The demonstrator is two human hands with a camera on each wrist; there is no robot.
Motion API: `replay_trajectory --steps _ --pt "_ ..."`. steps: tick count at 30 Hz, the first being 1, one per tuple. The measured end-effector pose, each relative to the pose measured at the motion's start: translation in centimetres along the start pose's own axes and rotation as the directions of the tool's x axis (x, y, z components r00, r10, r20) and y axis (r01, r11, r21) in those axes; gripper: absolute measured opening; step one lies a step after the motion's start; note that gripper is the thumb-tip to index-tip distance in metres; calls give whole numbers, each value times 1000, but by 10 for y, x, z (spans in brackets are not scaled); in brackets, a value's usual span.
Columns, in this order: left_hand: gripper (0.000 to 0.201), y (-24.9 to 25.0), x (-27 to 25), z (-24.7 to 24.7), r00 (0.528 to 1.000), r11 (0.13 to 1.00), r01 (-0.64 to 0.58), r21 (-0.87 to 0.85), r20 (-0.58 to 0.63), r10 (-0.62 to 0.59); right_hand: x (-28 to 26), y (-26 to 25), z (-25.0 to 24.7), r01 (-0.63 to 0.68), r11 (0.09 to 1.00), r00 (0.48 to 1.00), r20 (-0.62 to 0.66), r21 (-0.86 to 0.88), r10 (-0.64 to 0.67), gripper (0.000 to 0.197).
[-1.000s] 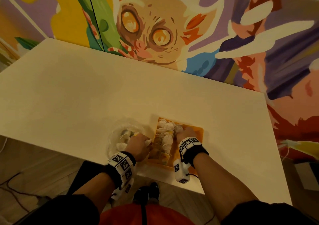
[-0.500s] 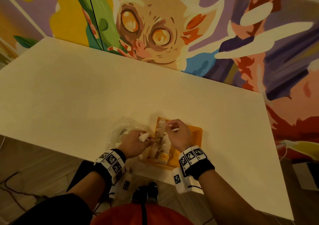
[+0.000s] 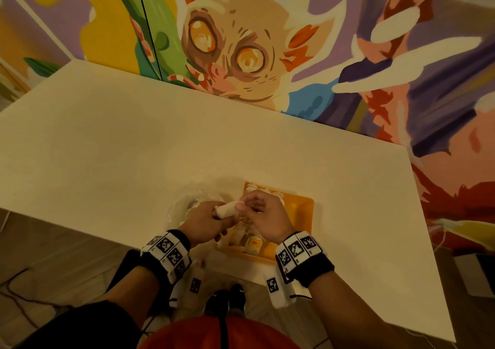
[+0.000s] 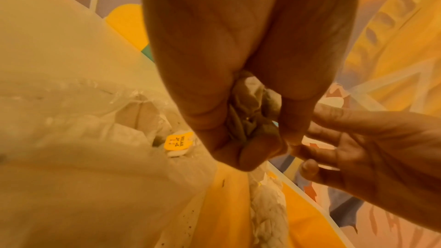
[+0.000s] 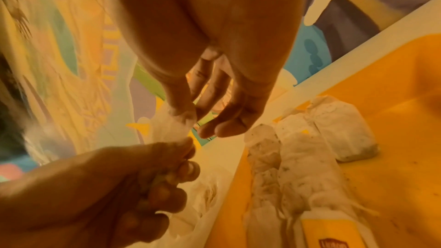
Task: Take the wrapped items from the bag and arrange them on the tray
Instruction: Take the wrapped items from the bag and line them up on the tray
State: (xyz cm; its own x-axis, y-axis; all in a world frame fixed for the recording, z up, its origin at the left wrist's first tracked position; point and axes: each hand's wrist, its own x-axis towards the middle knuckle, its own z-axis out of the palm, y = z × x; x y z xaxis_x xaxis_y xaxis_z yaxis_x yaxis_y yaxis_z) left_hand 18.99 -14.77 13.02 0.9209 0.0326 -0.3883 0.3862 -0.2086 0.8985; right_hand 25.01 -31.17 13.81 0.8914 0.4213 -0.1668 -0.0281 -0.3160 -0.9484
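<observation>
My left hand [image 3: 207, 218] grips a white wrapped item [image 3: 227, 210] just above the gap between bag and tray; the crumpled wrapper [image 4: 248, 118] shows between its curled fingers. My right hand [image 3: 245, 206] pinches the item's [image 5: 174, 127] right end with thumb and fingertip, its other fingers loose. The orange tray [image 3: 305, 209] lies under the right hand, with several white wrapped items [image 5: 303, 157] in rows along its left side. The clear plastic bag [image 3: 184, 205] lies left of the tray and more wrapped items [image 4: 143, 118] show inside it.
The tray and bag sit near the front edge of a cream table [image 3: 134, 147]. A yellow-labelled packet [image 3: 254, 242] lies at the tray's near end. A painted wall [image 3: 241, 40] runs along the table's far edge.
My left hand has lifted a wrapped item out of the bag and moved right. My right hand has come off the tray's items and taken hold of the item's end.
</observation>
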Motion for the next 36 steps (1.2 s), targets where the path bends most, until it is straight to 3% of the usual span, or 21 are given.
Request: replay_trajectory --steps 7,11,15,18,24,28,31,36 --pt "20 8 -6 -13 997 993 -6 -118 -83 -4 0 -7 -16 93 994 994 -48 -54 -95 7" --pt "17 24 -6 -10 993 993 -102 -66 -69 98 0 -13 -19 123 978 992 18 -170 -122 6" --pt "13 32 -4 -2 973 979 -204 5 -107 203 0 -10 -16 102 988 994 -30 -116 -106 6" --pt "11 29 -1 -2 977 985 -139 -99 -177 120 1 2 -15 29 997 999 -44 -71 -32 20" --pt "12 25 2 5 977 978 -100 -183 -202 62 -2 16 -14 23 996 998 -59 -82 -28 17" --pt "9 12 9 8 969 996 -85 -14 -232 79 3 28 -24 -71 983 990 -131 -167 49 13" --pt "5 -3 14 6 964 988 1 154 -264 40 7 36 -38 -163 947 970 -220 -276 103 14" --pt "24 -7 14 15 972 876 121 468 -236 -8 11 44 -56 -359 859 911 -335 -366 238 19"
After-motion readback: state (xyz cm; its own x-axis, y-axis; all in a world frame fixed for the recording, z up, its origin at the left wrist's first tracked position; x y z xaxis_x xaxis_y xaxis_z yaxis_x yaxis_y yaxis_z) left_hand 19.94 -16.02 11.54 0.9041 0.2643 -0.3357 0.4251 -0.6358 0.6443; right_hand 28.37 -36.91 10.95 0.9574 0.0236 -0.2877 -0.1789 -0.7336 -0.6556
